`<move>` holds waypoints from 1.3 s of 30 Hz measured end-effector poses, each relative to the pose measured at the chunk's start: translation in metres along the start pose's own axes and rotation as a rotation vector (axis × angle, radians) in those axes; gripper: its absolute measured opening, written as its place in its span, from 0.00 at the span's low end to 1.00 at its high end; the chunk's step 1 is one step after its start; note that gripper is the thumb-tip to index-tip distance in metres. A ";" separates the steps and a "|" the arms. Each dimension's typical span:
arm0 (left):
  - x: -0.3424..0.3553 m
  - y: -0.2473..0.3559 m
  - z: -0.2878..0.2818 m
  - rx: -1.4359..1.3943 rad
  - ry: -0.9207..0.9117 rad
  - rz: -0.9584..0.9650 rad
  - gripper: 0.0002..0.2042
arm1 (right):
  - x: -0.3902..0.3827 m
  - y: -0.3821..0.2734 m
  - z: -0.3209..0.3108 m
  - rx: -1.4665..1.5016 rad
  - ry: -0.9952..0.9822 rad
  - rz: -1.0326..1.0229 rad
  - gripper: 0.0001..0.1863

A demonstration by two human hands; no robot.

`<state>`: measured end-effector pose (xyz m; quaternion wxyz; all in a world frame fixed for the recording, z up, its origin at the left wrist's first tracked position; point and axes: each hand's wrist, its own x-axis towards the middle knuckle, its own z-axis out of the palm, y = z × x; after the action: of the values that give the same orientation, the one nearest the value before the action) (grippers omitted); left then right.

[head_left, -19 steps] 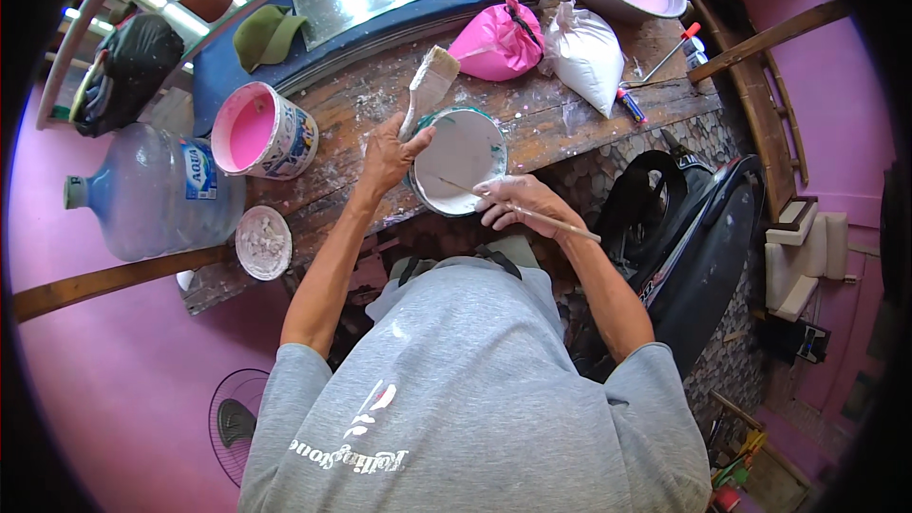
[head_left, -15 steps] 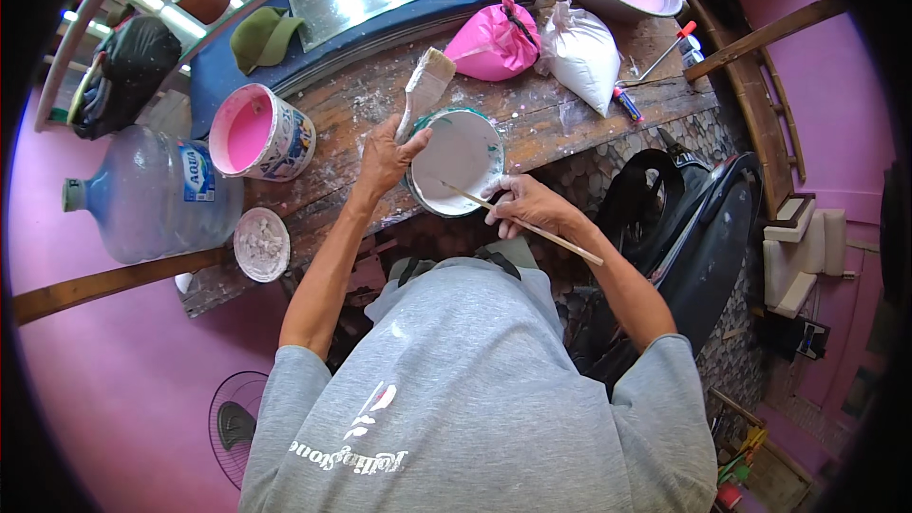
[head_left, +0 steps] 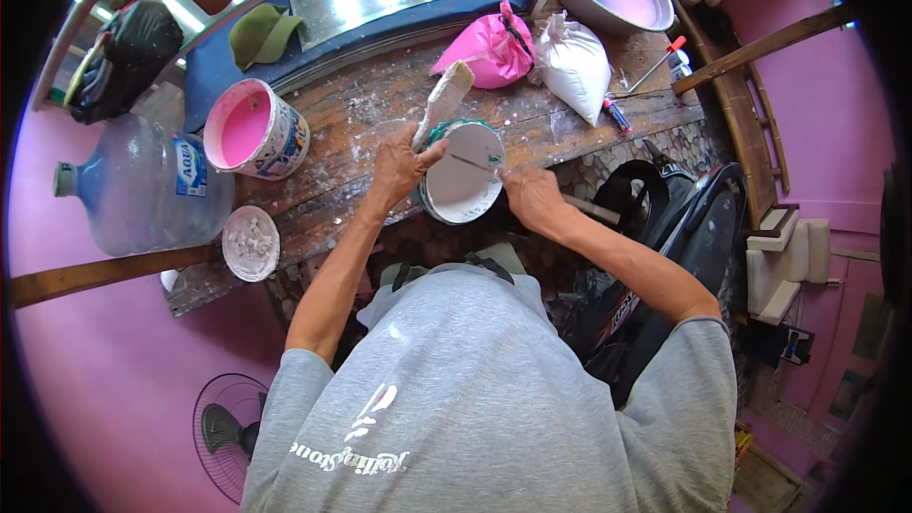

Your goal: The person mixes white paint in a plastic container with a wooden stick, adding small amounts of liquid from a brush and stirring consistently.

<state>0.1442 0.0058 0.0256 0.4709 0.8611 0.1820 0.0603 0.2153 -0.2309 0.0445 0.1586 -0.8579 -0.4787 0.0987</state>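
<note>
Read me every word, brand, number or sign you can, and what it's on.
I won't copy wording; lettering stands on:
Clear water bottle: blue label, legible.
Grey shirt: white lettering, upside down in view, partly legible.
White bucket: printed side, too small to read.
Black motorbike: side lettering, unclear.
Blue tube: too small.

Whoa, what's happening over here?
A person's left hand holds a wide brush beside a bucket with pale stuff inside. Their right hand holds a thin stick pointing into the bucket's mouth. A pail of pink liquid stands on the wooden table to the left.
</note>
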 end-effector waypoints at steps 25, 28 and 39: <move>0.007 -0.001 0.004 0.008 0.033 0.014 0.18 | 0.023 -0.013 0.005 -0.203 0.051 0.119 0.11; 0.009 0.002 -0.005 -0.026 0.021 0.004 0.18 | 0.009 -0.025 0.019 -0.136 -0.004 0.077 0.10; 0.029 -0.018 -0.008 -0.130 -0.086 0.048 0.18 | 0.015 -0.033 0.027 -0.241 0.086 -0.073 0.06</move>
<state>0.1639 0.0313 0.0126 0.5316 0.8346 0.1366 0.0462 0.1884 -0.1973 0.0313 0.0782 -0.8563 -0.5106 -0.0023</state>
